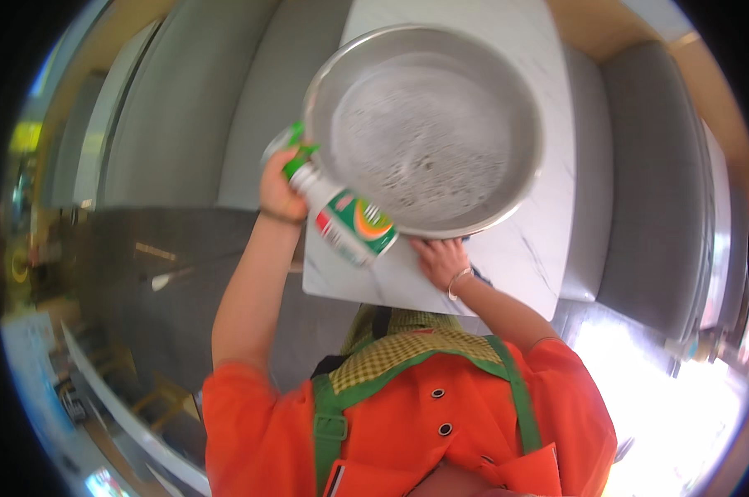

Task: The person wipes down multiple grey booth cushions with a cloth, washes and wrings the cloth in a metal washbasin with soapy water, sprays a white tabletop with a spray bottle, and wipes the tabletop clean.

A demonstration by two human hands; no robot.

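My left hand (281, 189) grips a white spray bottle (352, 227) by its green neck, just under the green trigger head. The bottle is tilted, with its base towards lower right, and bears a green, orange and red label. Beside it a large round stainless steel basin (529, 168) stands on a white marble-patterned table (517, 261); sudsy water (424, 136) covers its bottom. My right hand (441, 261), with a bracelet at the wrist, lies at the basin's near rim. Some dark cloth (483, 276) shows partly beside and under that hand; whether the fingers hold it I cannot tell.
Grey padded bench seats (256, 124) flank the table on the left, and another grey bench (638, 186) stands on the right. The table's near edge lies close to my apron (411, 360). Dark grey floor shows at lower left, with chairs beyond.
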